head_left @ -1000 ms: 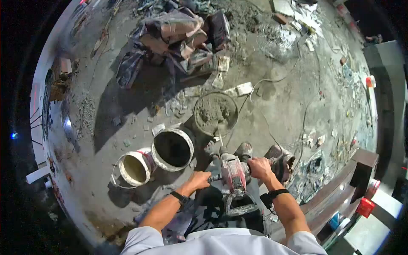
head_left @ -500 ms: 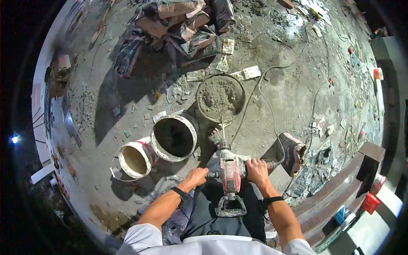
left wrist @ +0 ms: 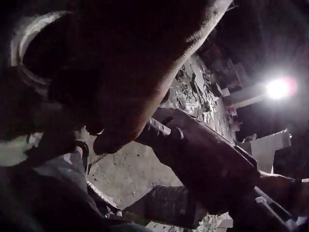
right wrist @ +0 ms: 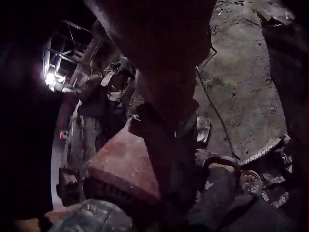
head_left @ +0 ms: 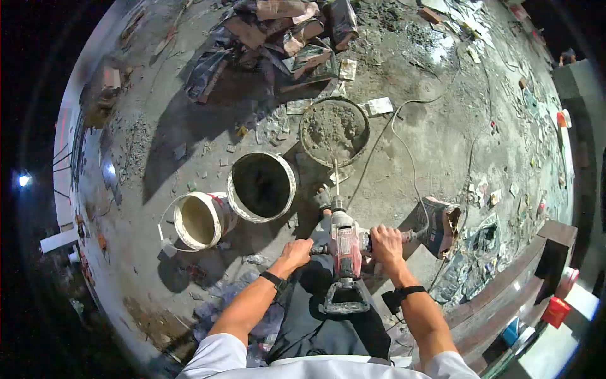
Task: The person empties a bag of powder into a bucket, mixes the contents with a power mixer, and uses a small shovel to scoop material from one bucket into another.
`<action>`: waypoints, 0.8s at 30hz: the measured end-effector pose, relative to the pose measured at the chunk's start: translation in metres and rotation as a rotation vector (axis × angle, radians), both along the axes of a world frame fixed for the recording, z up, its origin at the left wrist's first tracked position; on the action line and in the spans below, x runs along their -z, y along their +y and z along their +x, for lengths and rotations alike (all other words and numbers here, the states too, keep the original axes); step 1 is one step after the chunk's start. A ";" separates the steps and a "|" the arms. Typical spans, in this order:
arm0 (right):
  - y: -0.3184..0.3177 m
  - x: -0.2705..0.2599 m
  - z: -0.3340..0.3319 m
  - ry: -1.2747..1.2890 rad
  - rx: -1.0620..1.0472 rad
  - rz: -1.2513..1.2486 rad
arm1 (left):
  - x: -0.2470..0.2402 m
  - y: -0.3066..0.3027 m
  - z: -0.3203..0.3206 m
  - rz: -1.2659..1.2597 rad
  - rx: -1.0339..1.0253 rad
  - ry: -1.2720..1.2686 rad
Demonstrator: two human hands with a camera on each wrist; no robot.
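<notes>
Both hands hold a red and grey mixing drill point(head_left: 345, 246) by its side handles, in front of the legs. In the head view my left hand point(head_left: 295, 254) grips the left handle, and my right hand point(head_left: 386, 243) is curled round the right one. From the drill's front end a pale shaft point(head_left: 336, 180) runs to the near side of a round bucket point(head_left: 303, 137) filled with lumpy grey mortar point(head_left: 333, 126). The shaft's lower end is hidden there. The drill's rear loop handle point(head_left: 346, 308) points toward the body. Both wrist views are dark; the right one shows the red housing point(right wrist: 126, 162).
Left of the legs stand a large dark-insided bucket point(head_left: 293, 180) and a smaller white bucket point(head_left: 219, 222). A torn bag point(head_left: 438, 221) lies right, near the power cord point(head_left: 413, 164). More bags point(head_left: 278, 38) are piled ahead. Steps point(head_left: 505, 284) rise at the lower right.
The head view has shifted, so the buckets and bags sit higher in it. The drill shows straighter and more of its shaft is visible. Both hands keep their grip on the handles.
</notes>
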State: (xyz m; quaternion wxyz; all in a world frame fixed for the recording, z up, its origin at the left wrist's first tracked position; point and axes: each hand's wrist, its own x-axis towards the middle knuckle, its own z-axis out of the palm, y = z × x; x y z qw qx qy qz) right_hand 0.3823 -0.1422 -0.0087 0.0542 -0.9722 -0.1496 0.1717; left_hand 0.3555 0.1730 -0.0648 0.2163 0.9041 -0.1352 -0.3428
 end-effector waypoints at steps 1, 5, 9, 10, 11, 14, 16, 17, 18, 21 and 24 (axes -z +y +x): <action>0.004 -0.001 -0.006 -0.020 0.014 0.011 | -0.002 0.003 -0.005 -0.009 -0.008 -0.027; 0.007 0.001 -0.034 -0.076 0.015 0.007 | 0.005 0.007 -0.025 -0.007 0.016 0.003; 0.007 0.006 -0.058 -0.095 0.043 0.049 | 0.010 0.000 -0.041 0.042 0.006 0.110; 0.007 0.009 -0.063 -0.138 0.049 0.037 | 0.015 0.002 -0.050 0.037 0.030 0.090; 0.007 0.012 -0.067 -0.140 0.056 0.035 | 0.021 0.002 -0.056 0.028 0.056 0.068; 0.008 0.023 -0.080 -0.183 0.062 0.019 | 0.026 0.000 -0.061 0.025 0.061 0.055; 0.009 0.020 -0.084 -0.169 0.068 0.017 | 0.033 0.005 -0.069 0.005 0.057 0.079; 0.011 0.018 -0.086 -0.154 0.071 0.016 | 0.038 0.007 -0.072 0.010 0.059 0.084; 0.012 0.020 -0.087 -0.159 0.059 0.006 | 0.044 0.007 -0.072 0.032 0.055 0.099; 0.016 0.021 -0.094 -0.148 0.074 -0.015 | 0.055 0.011 -0.080 0.076 0.051 0.128; 0.017 0.021 -0.100 -0.127 0.070 -0.008 | 0.057 0.013 -0.088 0.061 0.055 0.121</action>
